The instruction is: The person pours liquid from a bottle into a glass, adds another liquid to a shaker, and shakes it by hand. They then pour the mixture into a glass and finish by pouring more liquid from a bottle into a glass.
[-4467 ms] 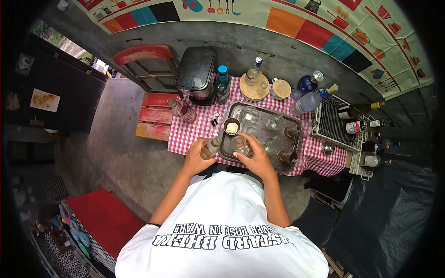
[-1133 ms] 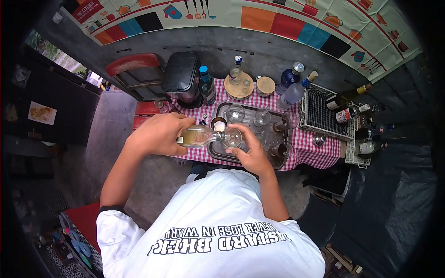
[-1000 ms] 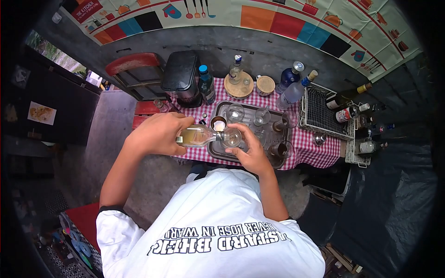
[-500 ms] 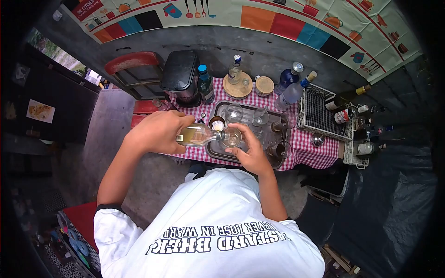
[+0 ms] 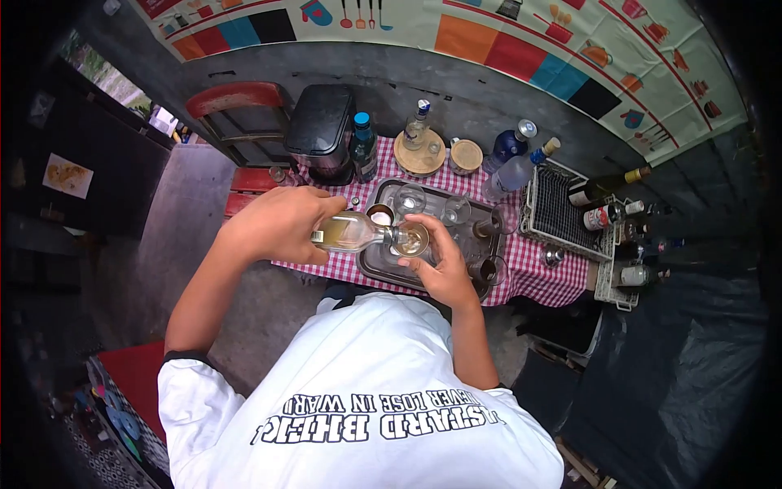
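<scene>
- Pouring is under way: the left hand (image 5: 273,228) is wrapped around a small clear bottle (image 5: 346,233) of pale yellow liquid, tipped almost level with its neck at the rim of a glass (image 5: 410,239).
- The right hand (image 5: 442,265) is closed around that glass from below, holding it above the front left part of a metal tray (image 5: 423,280).
- By my reading the pour is only partly done: liquid remains in the bottle, and how full the glass is cannot be told.
- Other glasses (image 5: 410,198) stand on the tray, two of them near its right edge holding something dark; a small cup (image 5: 380,215) sits at its back left corner.
- The surface (image 5: 546,281) wears a red-and-white checked cloth. Along its back edge stand a black appliance (image 5: 322,126), a blue-capped bottle (image 5: 362,147), a wooden board (image 5: 422,159) and more bottles; a wire rack (image 5: 558,213) lies at the right edge.
- Behind is a grey wall with a colourful kitchen-themed banner (image 5: 521,41); a red chair (image 5: 236,102) stands to the left on a concrete floor.
</scene>
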A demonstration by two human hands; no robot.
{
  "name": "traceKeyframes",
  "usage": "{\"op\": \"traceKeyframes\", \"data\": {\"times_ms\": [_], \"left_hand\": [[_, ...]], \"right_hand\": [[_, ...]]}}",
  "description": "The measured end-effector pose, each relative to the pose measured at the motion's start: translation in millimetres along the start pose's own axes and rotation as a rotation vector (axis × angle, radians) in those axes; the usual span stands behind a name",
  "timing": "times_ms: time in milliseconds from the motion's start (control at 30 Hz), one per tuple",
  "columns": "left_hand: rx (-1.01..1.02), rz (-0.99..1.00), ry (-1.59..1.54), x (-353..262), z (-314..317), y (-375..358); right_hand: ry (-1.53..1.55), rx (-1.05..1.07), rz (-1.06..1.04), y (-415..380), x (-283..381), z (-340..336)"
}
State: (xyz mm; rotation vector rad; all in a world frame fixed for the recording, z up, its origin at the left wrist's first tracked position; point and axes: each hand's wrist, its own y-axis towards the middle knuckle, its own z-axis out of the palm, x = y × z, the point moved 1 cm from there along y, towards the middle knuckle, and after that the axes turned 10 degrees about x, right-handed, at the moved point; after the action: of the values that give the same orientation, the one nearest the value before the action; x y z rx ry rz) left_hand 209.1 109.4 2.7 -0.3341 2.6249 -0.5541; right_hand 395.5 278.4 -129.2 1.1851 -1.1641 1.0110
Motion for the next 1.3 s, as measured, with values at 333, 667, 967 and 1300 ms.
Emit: {"op": "traceKeyframes", "data": {"times_ms": [333,667,967,1300], "left_hand": [[-0.054,0.062,-0.144,26.8,12.2,4.0],[-0.055,0.082,-0.158,47.5,-8.1,-10.1],[-0.005,0.049,-0.05,71.4,-30.6,-25.4],[0.041,0.088,-0.008,97.8,-44.7,-32.1]], "right_hand": [[0.077,-0.022,-0.01,15.0,-2.7,1.4],[0.093,-0.036,0.007,37.7,6.9,19.5],[0.077,-0.051,-0.005,58.7,4.5,46.5],[0.08,-0.113,-0.007,74.8,4.6,75.4]]}}
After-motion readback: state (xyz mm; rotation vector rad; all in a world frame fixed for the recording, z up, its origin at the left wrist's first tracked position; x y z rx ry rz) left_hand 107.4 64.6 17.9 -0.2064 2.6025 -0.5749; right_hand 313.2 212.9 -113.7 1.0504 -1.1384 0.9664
